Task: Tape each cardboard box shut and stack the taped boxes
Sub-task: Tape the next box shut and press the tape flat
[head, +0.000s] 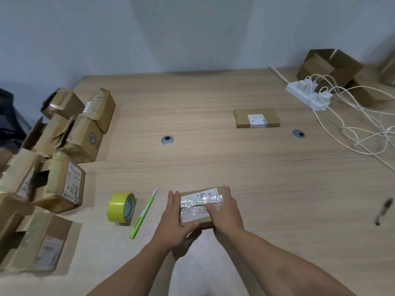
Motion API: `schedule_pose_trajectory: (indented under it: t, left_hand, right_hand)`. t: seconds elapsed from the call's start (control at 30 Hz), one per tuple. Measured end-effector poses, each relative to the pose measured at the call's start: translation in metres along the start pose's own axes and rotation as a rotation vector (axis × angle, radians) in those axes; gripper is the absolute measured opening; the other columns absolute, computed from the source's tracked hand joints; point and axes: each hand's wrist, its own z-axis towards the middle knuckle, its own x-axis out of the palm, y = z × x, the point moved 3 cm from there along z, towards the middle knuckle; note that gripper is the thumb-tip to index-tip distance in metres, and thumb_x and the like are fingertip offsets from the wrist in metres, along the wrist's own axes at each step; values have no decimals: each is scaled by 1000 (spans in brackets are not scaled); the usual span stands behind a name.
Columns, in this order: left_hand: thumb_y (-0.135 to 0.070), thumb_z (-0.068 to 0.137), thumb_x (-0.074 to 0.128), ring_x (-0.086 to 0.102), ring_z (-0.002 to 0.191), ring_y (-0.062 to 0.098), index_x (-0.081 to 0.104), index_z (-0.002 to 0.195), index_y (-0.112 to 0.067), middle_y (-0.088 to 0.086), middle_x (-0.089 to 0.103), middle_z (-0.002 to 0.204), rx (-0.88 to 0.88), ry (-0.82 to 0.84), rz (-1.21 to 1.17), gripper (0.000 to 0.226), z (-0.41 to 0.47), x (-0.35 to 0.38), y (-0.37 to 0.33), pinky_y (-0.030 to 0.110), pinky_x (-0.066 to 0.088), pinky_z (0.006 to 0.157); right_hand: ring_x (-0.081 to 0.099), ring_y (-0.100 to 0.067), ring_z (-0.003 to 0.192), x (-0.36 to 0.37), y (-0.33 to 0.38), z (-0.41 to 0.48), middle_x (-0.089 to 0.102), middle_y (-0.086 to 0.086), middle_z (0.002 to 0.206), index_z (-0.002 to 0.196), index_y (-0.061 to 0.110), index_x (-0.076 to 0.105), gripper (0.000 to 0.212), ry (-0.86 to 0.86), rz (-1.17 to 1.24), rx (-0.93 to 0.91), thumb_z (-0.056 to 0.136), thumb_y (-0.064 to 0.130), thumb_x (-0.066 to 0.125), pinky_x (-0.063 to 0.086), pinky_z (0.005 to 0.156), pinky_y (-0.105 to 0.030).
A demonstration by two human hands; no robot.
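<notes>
both my hands are on one small box (197, 207) near the front of the counter (235, 167). my left hand (173, 218) grips its left end, fingers up the side. my right hand (224, 212) wraps the right end, with fingers curled over the top. the box sits low, at or just above the counter; i can't tell which.

a shiny strip of tape runs along its top seam, so i judge this one sealed, or close to it. the roll (120, 207) stands just to the left and the green cutter (143, 212) lies between roll and box, neither in hand.

a flat box (256, 117) lies alone further back on the right. it looks shut, and i take it as the likely base for stacking, though nothing is on it yet.

most of the job is left: the pile (64, 146) on the left edge shows several boxes with torn or gaping flaps, and an open box (329, 65) sits at the back right.
</notes>
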Motion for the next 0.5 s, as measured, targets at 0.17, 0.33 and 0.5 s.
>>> schedule_pose_trajectory:
  t: [0.17, 0.33, 0.5]
  left_hand:
    - [-71, 72, 71, -12, 154, 21, -20, 156, -26, -11, -42, 152, 3, 36, 273, 132, 10, -5, 9, 41, 24, 119]
    - [-62, 71, 76, -15, 153, 17, -17, 157, -19, -10, -40, 153, 57, -7, 400, 133, 18, -2, 13, 38, 32, 117]
    - [-42, 83, 72, -1, 155, 19, -17, 157, -20, -10, -38, 157, 59, -47, 365, 118, 14, 3, 12, 32, 39, 111]
  right_hand:
    - [-2, -22, 156, 3, 2, 4, -4, 0, 169, 160, 31, -8, 85, -41, -326, -108, 100, 55, 47, 21, 120, -46]
    - [-11, -21, 155, 12, 12, 12, -15, -1, 168, 159, 32, -12, 86, -39, -400, -166, 98, 64, 40, 16, 123, -45]
    - [1, -22, 154, 21, 11, 14, -16, 0, 167, 157, 41, -14, 101, -78, -389, -88, 85, 81, 44, 27, 116, -44]
